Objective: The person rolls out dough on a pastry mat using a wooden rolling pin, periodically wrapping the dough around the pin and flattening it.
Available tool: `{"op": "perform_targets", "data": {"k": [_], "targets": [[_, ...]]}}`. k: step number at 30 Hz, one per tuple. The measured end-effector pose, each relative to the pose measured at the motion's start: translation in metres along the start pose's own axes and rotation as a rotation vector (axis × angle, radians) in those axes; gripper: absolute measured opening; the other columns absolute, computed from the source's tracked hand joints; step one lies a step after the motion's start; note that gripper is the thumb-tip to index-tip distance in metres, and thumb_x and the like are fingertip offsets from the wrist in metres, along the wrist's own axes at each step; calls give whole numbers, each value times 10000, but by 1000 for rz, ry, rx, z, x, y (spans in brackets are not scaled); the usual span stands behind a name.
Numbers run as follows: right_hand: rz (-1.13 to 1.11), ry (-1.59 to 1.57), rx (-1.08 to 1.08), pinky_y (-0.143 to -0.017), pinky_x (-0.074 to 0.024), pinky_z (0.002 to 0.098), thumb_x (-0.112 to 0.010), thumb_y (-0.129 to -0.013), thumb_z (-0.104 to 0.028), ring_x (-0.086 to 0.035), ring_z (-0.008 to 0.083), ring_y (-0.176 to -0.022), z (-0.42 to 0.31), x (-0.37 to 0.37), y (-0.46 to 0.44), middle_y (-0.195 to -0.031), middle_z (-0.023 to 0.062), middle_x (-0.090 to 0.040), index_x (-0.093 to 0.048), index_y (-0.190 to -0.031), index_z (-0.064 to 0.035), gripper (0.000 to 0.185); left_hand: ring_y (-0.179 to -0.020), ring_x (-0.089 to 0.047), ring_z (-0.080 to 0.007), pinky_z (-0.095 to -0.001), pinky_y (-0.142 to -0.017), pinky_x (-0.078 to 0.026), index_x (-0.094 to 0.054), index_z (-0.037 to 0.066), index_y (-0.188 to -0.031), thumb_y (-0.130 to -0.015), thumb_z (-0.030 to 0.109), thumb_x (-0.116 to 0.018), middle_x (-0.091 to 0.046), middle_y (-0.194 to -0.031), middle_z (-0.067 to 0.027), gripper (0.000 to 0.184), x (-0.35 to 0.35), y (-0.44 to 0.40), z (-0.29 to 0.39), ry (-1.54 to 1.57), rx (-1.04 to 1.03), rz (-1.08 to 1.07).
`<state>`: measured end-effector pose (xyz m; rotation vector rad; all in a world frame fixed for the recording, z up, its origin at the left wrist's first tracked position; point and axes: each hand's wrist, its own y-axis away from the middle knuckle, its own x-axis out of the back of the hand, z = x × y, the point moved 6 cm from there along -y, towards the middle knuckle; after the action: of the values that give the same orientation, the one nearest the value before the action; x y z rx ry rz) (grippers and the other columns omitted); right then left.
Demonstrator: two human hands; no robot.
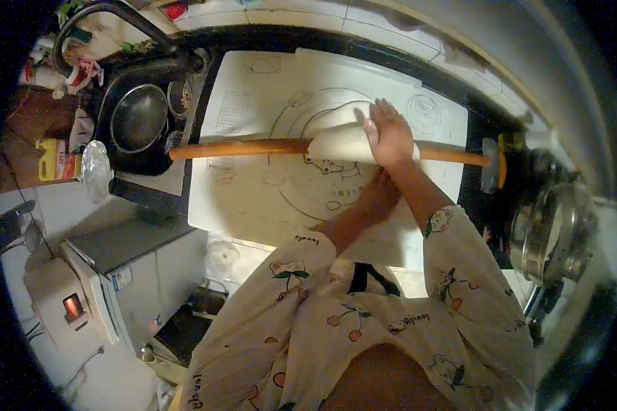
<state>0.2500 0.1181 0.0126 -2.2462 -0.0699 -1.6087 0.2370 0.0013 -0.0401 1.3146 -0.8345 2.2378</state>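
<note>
A long wooden rolling pin [243,148] lies crosswise over a white printed mat [247,198]. Pale dough [343,142] is wrapped around the pin's middle, and a flat part of it spreads out behind the roll. My right hand [393,140] rests on the right part of the rolled dough, fingers stretched forward and thumb apart. Close to the near side of the roll is my left hand [382,188], crossing beneath my right wrist. Its fingers are mostly hidden there, so I cannot tell how they are held.
At the left is a dark sink [110,116] with a round pan [139,118] and a black faucet [113,8]. A yellow bottle [48,161] stands left of it. Metal pots [548,226] sit at the right. Below left is a grey-topped cabinet [127,233].
</note>
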Motion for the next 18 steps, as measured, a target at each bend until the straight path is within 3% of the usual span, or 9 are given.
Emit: {"op": "perform_targets", "data": {"k": [2,4,6,8,11,14,16,18], "targets": [[-20,-10,-21,-1012,-368,460,-443,-922,-336,-472,372,-1201,2,2,0,-1276,210,-522,-572,-1172,-9,431,-1233,-375,-407,-530,-1074,-238,-485,-10,-1256,-809,253,-578,-438,-1326,-195,527,35,-8,-18,458,100,-122],[-48,-20,-47,-1017,-374,428,-470,-914,-260,-474,357,-1202,1,5,2,-1275,192,-528,-577,-1180,-15,377,-1183,-415,-402,-549,-1037,-275,-522,-1,-1214,-800,270,-581,-473,-1288,-185,498,57,7,-34,455,37,-156],[-57,-43,1,-1014,-375,429,-468,-916,-247,-475,354,-1199,0,6,3,-1271,197,-531,-587,-1163,-15,359,-1139,-443,-396,-560,-1006,-297,-543,2,-1181,-800,305,-584,-493,-1262,-181,488,58,28,-51,-29,-186,-85],[-14,-78,17,-991,-397,436,-465,-919,-221,-517,359,-1149,4,2,12,-1212,209,-569,-606,-1134,-16,329,-1157,-444,-390,-557,-1011,-292,-519,-11,-1200,-820,369,-578,-487,-1259,-196,541,93,18,-80,53,108,173],[-71,-207,92,-959,-426,439,-469,-917,-182,-560,364,-1093,-7,14,40,-1147,211,-605,-609,-1130,-17,304,-1176,-433,-396,-568,-1019,-276,-480,-25,-1235,-808,402,-606,-490,-1238,-204,617,117,22,-88,-158,288,180],[-126,-416,-7,-940,-444,436,-484,-910,-164,-586,365,-1058,-21,38,81,-1096,211,-629,-603,-1132,-11,296,-1201,-415,-389,-561,-1027,-276,-413,-27,-1310,-744,386,-688,-462,-1254,-221,753,102,58,-70,54,329,-125],[-137,-397,-42,-943,-445,429,-521,-889,-176,-584,358,-1065,5,31,77,-1107,212,-624,-600,-1138,-16,306,-1202,-419,-365,-548,-1009,-307,-418,28,-1324,-739,363,-691,-448,-1269,-195,727,95,93,-49,-35,317,-258],[-41,-369,96,-977,-428,423,-571,-828,-189,-565,368,-1066,-1,42,47,-1167,206,-579,-541,-1227,-61,419,-1200,-422,-352,-536,-998,-322,-429,70,-1326,-736,335,-686,-443,-1270,-176,695,110,109,-37,-38,253,-7]]}}
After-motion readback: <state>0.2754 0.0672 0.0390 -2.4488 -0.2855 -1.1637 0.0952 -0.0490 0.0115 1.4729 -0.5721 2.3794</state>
